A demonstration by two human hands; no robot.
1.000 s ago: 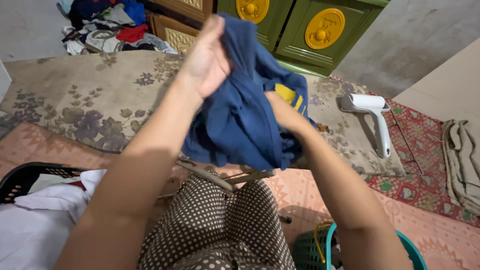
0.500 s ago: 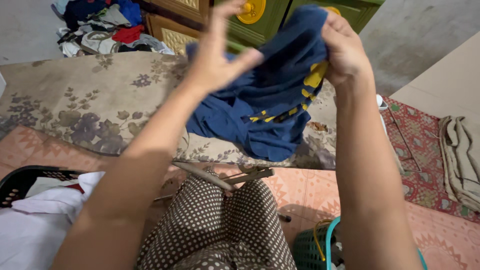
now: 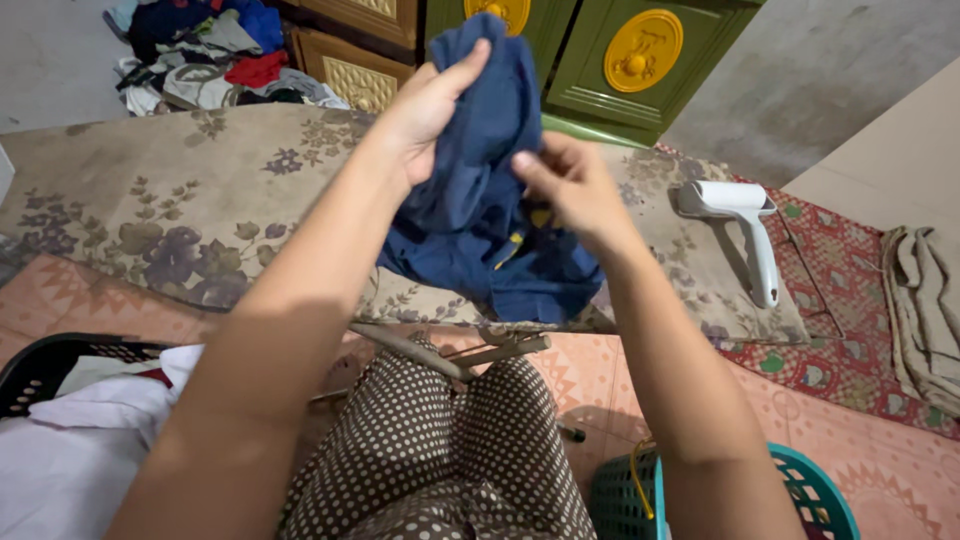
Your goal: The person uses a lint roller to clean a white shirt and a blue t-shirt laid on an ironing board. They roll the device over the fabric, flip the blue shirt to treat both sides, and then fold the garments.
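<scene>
view: single head cam, no second view
facing: down and forward over ironing board (image 3: pixel 150 210)
range: close, forearms fill the frame

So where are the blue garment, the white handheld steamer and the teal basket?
blue garment (image 3: pixel 480 240), head view, on the hanging folds below the hands.
white handheld steamer (image 3: pixel 762 260), head view, on its handle.
teal basket (image 3: pixel 815 490), head view, on its rim at lower right.

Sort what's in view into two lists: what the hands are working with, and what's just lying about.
In hand:
left hand and right hand, both gripping the blue garment
ironing board under it

Lying about:
white steamer
clothes pile
black basket
teal basket
beige cloth
</scene>
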